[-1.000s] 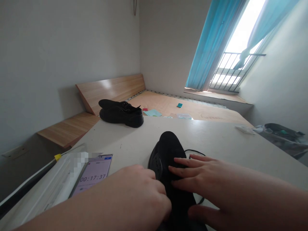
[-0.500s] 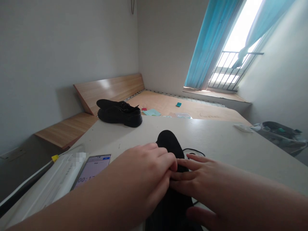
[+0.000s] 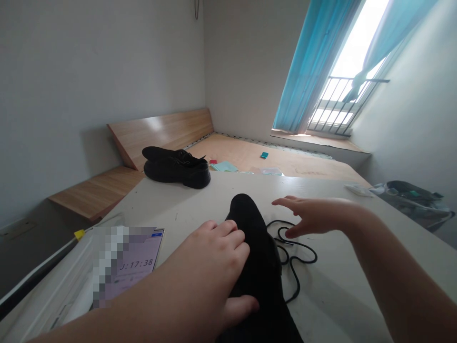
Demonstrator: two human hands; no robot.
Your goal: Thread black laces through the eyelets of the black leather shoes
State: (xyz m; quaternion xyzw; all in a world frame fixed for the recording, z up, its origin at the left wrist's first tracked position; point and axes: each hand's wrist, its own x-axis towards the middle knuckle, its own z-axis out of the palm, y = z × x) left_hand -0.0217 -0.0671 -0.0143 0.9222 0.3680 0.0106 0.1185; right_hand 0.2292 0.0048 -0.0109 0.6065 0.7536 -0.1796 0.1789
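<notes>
A black shoe (image 3: 262,271) lies lengthwise in front of me on the white table, its toe pointing away. My left hand (image 3: 207,262) rests over its left side, fingers bent on the upper and thumb across the near part. To the right of the shoe, a black shoelace (image 3: 299,286) trails in loose loops over the tabletop. My right hand (image 3: 317,214) hovers above these loops with fingers stretched and thumb apart, holding nothing. The shoe's near end runs out of the picture.
Another black shoe (image 3: 174,169) stands at the table's (image 3: 342,281) far left edge. A phone (image 3: 143,257) with a running timer lies left, beside a clear plastic package (image 3: 46,295). Beyond are a wooden bed (image 3: 303,166) and, at right, a lined bin (image 3: 417,205).
My right hand has left the shoe, moving right and away above the table. My left hand has shifted slightly left on the shoe. More of the loose shoelace now shows.
</notes>
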